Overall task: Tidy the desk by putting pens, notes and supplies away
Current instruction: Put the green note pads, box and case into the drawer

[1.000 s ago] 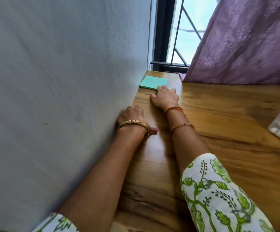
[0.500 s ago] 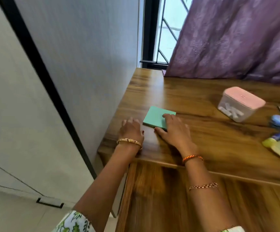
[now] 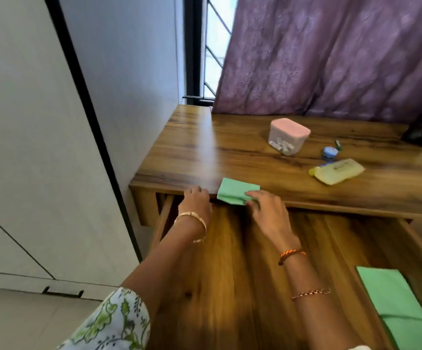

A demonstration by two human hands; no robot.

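The green pad of notes (image 3: 237, 194) sits half off the near edge of the desk (image 3: 205, 157), over the open drawer (image 3: 230, 274). The right hand (image 3: 268, 213) seems to pinch its near corner (blurry). The left hand (image 3: 197, 203) rests nearby, holding nothing. The pad is light and bendy, so hold it by both sides.

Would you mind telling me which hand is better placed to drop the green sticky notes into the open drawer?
Right. The right hand already has fingers on the sticky notes at the desk edge above the drawer; the left hand rests beside them.
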